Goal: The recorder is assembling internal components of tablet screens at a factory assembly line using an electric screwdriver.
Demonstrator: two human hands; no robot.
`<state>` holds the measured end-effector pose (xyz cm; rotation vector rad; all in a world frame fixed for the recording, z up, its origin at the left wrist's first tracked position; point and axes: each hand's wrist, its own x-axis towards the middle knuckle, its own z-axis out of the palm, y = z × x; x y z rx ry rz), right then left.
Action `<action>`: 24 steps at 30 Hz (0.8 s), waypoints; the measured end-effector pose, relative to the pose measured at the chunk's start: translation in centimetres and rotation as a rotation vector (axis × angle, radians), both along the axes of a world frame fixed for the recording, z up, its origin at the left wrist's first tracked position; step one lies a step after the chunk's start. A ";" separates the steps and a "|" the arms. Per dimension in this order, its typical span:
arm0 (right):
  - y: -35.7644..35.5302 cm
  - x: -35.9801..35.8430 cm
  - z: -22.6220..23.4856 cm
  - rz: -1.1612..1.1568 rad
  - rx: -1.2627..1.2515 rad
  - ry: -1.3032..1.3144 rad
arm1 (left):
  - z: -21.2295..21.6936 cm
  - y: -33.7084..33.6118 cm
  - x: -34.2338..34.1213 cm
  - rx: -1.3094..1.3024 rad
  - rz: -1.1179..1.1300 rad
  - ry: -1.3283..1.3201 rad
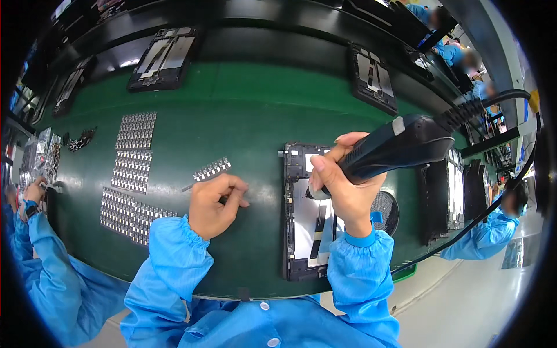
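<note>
My right hand (348,188) is wrapped round a black corded electric screwdriver (394,145), tilted with its lower end to the left. Beneath that hand lies an opened tablet (301,226), with a black frame, a silver plate and dark flat cables; the hand partly covers it. The tool's tip is hard to make out. My left hand (216,204) hovers left of the tablet, its fingers curled and thumb and forefinger close together. Whatever they pinch, if anything, cannot be made out. Just beyond it is a short strip of small parts (212,169).
Sheets of small parts (133,168) lie on the green table (249,116) at the left. Opened tablets (162,58) stand at the back. Right of my tablet are a round dish (384,213) and stacked tablets (444,200). The tool's cable (481,214) hangs at the right; a co-worker's hand (36,190) is at far left.
</note>
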<state>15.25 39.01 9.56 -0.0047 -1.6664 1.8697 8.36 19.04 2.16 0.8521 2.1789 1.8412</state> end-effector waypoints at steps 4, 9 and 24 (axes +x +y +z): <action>-0.1 -0.1 -0.1 -0.012 0.035 -0.002 | 0.0 0.2 0.0 0.032 -0.014 0.118; -0.2 -0.1 -0.4 -0.009 0.033 -0.001 | -0.2 0.3 -0.2 -0.002 -0.017 0.138; -0.6 0.0 0.0 -0.037 0.028 -0.036 | -0.2 0.3 -0.3 0.023 -0.027 0.135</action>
